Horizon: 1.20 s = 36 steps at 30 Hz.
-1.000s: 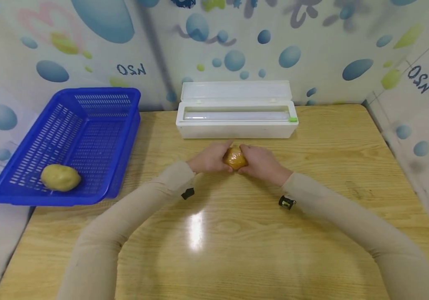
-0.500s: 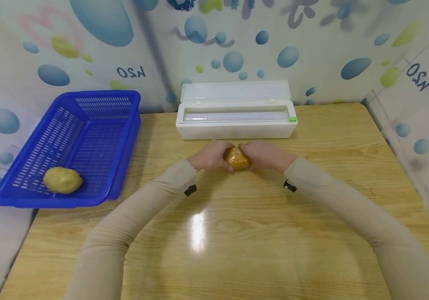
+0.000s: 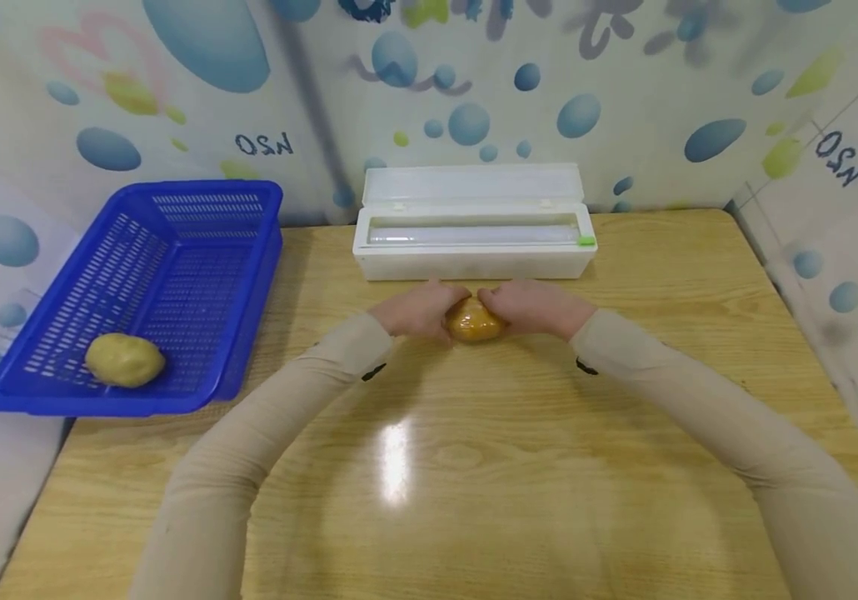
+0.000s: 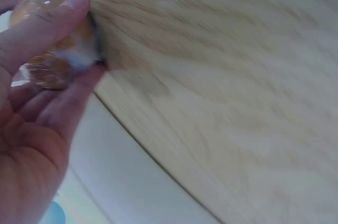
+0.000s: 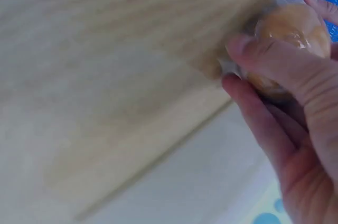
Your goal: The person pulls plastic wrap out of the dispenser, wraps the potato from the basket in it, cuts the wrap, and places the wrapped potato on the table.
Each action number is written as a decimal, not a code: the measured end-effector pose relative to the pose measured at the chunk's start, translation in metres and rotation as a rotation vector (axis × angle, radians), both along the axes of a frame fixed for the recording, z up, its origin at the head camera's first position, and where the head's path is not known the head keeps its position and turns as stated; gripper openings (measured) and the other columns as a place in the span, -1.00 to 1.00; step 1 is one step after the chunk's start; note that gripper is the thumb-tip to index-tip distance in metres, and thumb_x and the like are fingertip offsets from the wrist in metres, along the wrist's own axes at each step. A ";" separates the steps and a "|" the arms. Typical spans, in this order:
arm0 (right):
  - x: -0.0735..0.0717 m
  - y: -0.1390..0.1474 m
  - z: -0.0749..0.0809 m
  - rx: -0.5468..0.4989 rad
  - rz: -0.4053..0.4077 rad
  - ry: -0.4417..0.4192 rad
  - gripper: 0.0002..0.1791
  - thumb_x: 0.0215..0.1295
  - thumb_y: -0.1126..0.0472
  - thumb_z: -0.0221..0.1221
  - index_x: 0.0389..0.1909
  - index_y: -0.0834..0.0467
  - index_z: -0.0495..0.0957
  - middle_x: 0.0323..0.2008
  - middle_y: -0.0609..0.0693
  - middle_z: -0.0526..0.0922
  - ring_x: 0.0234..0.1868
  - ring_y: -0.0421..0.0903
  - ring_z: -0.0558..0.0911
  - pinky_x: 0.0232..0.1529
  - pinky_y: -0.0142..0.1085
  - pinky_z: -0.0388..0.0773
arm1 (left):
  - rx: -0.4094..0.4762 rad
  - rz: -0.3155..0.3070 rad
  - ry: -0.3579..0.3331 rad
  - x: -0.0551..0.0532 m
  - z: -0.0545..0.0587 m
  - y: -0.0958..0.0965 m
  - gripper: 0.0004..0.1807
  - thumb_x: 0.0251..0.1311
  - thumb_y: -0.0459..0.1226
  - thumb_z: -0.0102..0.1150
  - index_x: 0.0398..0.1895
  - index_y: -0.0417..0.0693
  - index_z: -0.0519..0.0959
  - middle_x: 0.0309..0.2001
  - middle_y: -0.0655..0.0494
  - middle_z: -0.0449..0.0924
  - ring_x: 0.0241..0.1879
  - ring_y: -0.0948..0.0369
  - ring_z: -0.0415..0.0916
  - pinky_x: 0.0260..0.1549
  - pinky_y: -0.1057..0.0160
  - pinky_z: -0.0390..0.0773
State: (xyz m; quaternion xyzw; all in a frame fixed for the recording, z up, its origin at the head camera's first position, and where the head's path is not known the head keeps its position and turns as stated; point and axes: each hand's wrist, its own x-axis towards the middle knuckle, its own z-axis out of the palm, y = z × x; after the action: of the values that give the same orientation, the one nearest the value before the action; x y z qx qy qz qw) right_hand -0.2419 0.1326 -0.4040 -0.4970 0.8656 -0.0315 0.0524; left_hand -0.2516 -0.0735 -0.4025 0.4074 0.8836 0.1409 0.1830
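Observation:
In the head view, a round orange-brown item in clear cling film [image 3: 476, 322] is held between both hands, just in front of the white box; its exact kind is unclear. My left hand [image 3: 418, 312] grips its left side. On its right side, my right hand [image 3: 536, 308] holds it as well. The left wrist view shows the thumb [image 4: 55, 17] over the wrapped item and the fingers beneath it. Likewise, the right wrist view shows the thumb [image 5: 274, 60] across the glossy film, with fingers [image 5: 259, 118] underneath. A bit of loose film sticks out near those fingertips.
A white cling film dispenser [image 3: 474, 265] stands at the table's back with its lid raised and a roll [image 3: 474, 236] inside. At the left, a blue basket [image 3: 245, 308] holds a potato [image 3: 125, 360]. Patterned walls border the wooden table [image 3: 489, 500].
Both wrists have turned while gripping the wrapped item. It has shifted slightly right, and more of its front shows between the hands. The basket, potato and dispenser stay in place.

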 end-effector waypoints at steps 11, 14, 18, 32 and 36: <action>0.003 0.001 -0.003 -0.004 -0.075 -0.038 -0.52 -0.02 0.26 0.41 -0.16 0.30 0.37 -0.41 0.07 0.57 -0.39 0.02 0.60 -0.30 -0.11 0.57 | 0.032 -0.064 0.120 0.002 -0.006 -0.002 -0.54 0.03 -0.37 0.36 0.00 -0.34 0.46 -0.17 -0.12 0.63 -0.18 0.04 0.58 -0.12 0.14 0.54; 0.004 0.001 -0.004 -0.001 -0.085 -0.038 -0.52 -0.07 0.23 0.41 -0.19 0.29 0.38 -0.43 0.05 0.55 -0.41 0.00 0.58 -0.32 -0.11 0.57 | 0.028 -0.082 0.135 0.005 -0.005 -0.001 -0.54 0.02 -0.38 0.35 -0.01 -0.34 0.43 -0.18 -0.13 0.61 -0.18 0.01 0.58 -0.11 0.12 0.54; 0.003 0.001 -0.006 0.003 -0.070 -0.004 -0.48 -0.08 0.22 0.44 -0.19 0.32 0.38 -0.44 0.07 0.55 -0.42 0.00 0.58 -0.33 -0.13 0.57 | 0.015 -0.075 0.113 0.005 -0.003 0.000 -0.45 -0.05 -0.35 0.41 0.02 -0.34 0.41 -0.15 -0.13 0.59 -0.17 0.01 0.56 -0.08 0.13 0.52; 0.005 0.012 -0.005 -0.028 -0.026 -0.009 -0.33 0.11 0.24 0.40 0.16 0.39 0.31 -0.18 0.26 0.64 -0.22 0.13 0.66 -0.19 -0.07 0.60 | 0.083 0.042 -0.067 -0.002 -0.009 -0.003 -0.27 -0.07 -0.19 0.51 0.17 -0.32 0.43 0.00 -0.05 0.57 -0.05 0.13 0.49 0.02 0.24 0.45; 0.004 0.014 -0.007 -0.013 -0.008 0.108 -0.43 0.19 0.23 0.34 0.15 0.33 0.36 -0.35 0.18 0.66 -0.42 0.06 0.64 -0.40 -0.11 0.59 | 0.100 0.041 -0.103 -0.002 -0.008 -0.004 -0.27 -0.06 -0.21 0.52 0.18 -0.33 0.43 0.04 -0.07 0.55 -0.01 0.13 0.48 0.04 0.24 0.43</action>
State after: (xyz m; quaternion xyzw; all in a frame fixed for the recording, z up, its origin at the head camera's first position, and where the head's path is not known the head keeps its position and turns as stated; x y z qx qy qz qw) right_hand -0.2380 0.1463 -0.4110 -0.4950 0.8688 -0.0104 0.0025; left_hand -0.2539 -0.0772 -0.4108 0.3901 0.8731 0.2093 0.2044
